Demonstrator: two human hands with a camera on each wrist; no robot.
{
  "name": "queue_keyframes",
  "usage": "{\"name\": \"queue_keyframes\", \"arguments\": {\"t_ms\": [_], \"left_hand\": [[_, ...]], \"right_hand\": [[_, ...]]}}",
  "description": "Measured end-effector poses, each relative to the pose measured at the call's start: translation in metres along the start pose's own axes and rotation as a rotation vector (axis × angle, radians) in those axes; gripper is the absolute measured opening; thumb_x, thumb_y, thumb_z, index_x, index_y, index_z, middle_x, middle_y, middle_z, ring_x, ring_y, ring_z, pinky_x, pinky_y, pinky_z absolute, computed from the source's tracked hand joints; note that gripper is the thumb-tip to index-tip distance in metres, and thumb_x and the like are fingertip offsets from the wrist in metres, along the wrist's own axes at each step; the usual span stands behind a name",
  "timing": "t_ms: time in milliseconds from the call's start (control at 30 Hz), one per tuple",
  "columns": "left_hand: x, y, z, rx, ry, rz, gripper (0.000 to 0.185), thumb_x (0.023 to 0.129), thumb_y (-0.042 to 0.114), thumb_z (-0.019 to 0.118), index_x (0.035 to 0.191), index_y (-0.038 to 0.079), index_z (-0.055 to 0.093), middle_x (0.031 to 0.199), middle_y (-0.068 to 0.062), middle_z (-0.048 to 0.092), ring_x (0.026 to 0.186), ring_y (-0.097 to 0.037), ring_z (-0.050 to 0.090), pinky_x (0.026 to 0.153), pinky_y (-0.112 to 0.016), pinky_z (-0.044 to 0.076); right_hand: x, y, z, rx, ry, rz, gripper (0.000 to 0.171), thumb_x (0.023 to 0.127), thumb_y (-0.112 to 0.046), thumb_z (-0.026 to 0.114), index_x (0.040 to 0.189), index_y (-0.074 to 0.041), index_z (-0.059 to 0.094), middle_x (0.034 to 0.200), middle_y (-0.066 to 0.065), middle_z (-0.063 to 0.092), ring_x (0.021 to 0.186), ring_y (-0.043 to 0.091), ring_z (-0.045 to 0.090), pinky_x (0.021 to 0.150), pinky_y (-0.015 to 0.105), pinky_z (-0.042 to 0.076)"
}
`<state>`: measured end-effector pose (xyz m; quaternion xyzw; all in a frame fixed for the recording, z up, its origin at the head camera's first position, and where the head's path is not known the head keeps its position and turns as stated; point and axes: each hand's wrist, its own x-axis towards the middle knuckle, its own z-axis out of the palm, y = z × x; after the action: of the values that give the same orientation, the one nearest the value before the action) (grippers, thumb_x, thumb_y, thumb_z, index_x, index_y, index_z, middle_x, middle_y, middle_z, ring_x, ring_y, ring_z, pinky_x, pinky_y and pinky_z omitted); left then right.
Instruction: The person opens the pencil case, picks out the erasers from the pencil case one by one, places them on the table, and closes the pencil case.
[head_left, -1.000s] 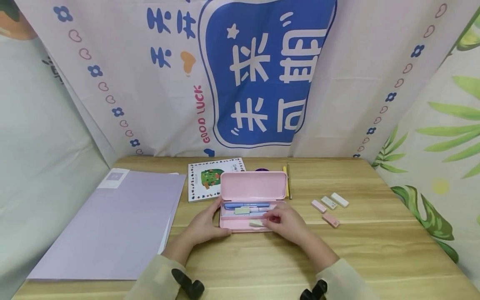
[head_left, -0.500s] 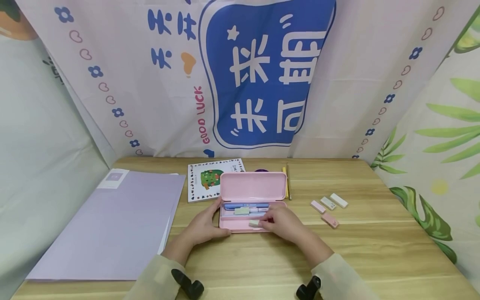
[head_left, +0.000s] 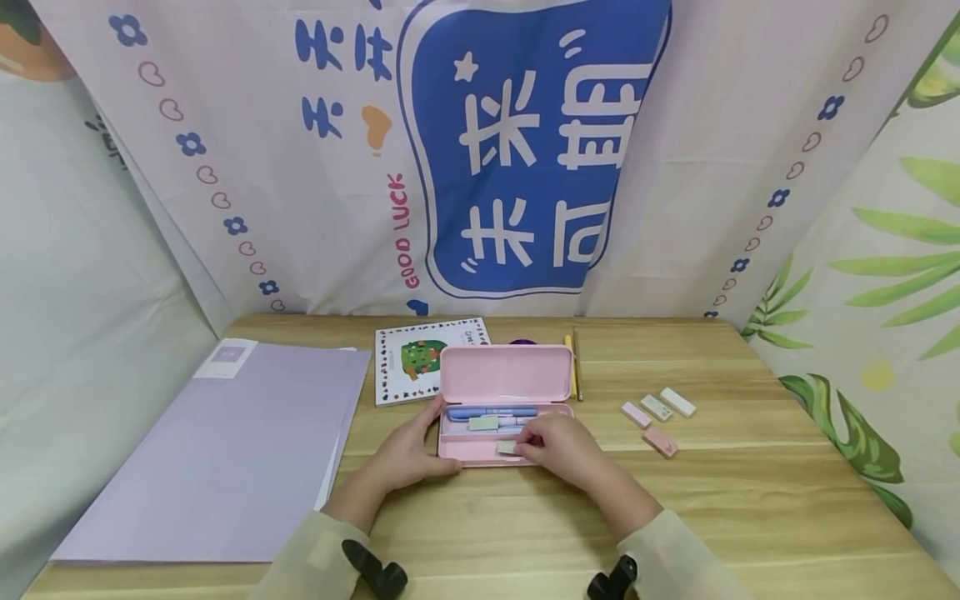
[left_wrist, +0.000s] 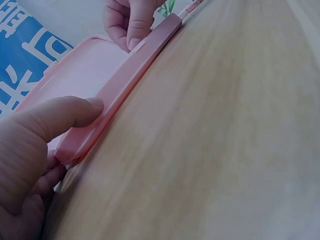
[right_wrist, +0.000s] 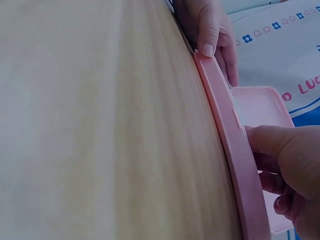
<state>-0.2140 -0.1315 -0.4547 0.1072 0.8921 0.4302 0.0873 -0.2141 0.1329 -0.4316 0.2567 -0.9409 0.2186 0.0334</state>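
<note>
Pink case (head_left: pixel 506 374) open; pinched eraser (head_left: pixel 506 447) seemingly pale green.

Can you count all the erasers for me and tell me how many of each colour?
Pink: 2, the light pink eraser and the dark pink eraser
White or off-white: 2, the white eraser and the off-white eraser
Pale green: 2, the loose green eraser in the pink case and the pinched green eraser in the right hand
Total in view: 6
</note>
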Motion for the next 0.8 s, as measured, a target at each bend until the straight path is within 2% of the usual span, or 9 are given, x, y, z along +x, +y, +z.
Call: {"name": "queue_keyframes", "arguments": {"t_ms": [100,233,400,533,700,800], "left_hand": [[0.000,0.001,-0.001,0.004,0.003,0.002,0.117,0.066,0.044,0.088,0.158,0.017,0.020,0.161,-0.007,0.030,0.148,-0.033,0.029,0.119,-0.054,0.029],[0.000,0.001,-0.001,0.008,0.003,-0.003,0.117,0.066,0.044,0.088,0.158,0.017,0.020,0.161,-0.007,0.031,0.148,-0.034,0.029,0.118,-0.054,0.029],[0.000,0.000,0.000,0.019,0.001,-0.001,0.118,0.066,0.045,0.087,0.158,0.017,0.020,0.161,-0.009,0.031,0.147,-0.035,0.030,0.118,-0.054,0.029],[0.000,0.000,0.000,0.020,0.006,0.008,0.118,0.066,0.046,0.087,0.158,0.016,0.020,0.160,-0.010,0.031,0.146,-0.036,0.031,0.118,-0.055,0.029],[0.000,-0.001,0.001,0.014,0.006,0.015,0.119,0.066,0.046,0.088,0.158,0.016,0.019,0.160,-0.010,0.032,0.146,-0.036,0.031,0.118,-0.055,0.029],[0.000,-0.001,0.000,0.009,0.006,0.006,0.119,0.065,0.046,0.088,0.158,0.017,0.019,0.160,-0.008,0.031,0.147,-0.035,0.030,0.118,-0.054,0.029]], "right_hand": [[0.002,-0.004,-0.002,-0.006,-0.043,0.033,0.008,0.086,-0.024,0.075,0.088,-0.018,0.079,0.082,-0.008,0.074,0.077,0.006,0.060,0.070,0.025,0.052],[0.004,-0.006,-0.004,0.012,-0.069,0.028,0.010,0.086,-0.022,0.075,0.092,-0.016,0.080,0.087,-0.004,0.077,0.080,0.010,0.065,0.071,0.027,0.054],[0.001,-0.001,-0.003,0.121,-0.064,0.039,0.013,0.087,-0.021,0.074,0.096,-0.015,0.080,0.087,-0.006,0.074,0.077,0.004,0.057,0.067,0.020,0.049],[-0.004,0.005,-0.002,0.209,-0.016,0.035,0.019,0.087,-0.021,0.074,0.103,-0.013,0.078,0.084,-0.006,0.064,0.076,0.007,0.050,0.065,0.020,0.045],[-0.015,0.014,-0.011,0.236,0.073,0.072,0.026,0.087,-0.020,0.073,0.111,-0.011,0.075,0.105,0.003,0.069,0.097,0.017,0.060,0.084,0.031,0.055],[-0.025,0.027,-0.021,0.211,0.144,0.117,0.028,0.087,-0.017,0.071,0.114,-0.011,0.073,0.115,0.007,0.070,0.102,0.022,0.063,0.088,0.038,0.056]]}}
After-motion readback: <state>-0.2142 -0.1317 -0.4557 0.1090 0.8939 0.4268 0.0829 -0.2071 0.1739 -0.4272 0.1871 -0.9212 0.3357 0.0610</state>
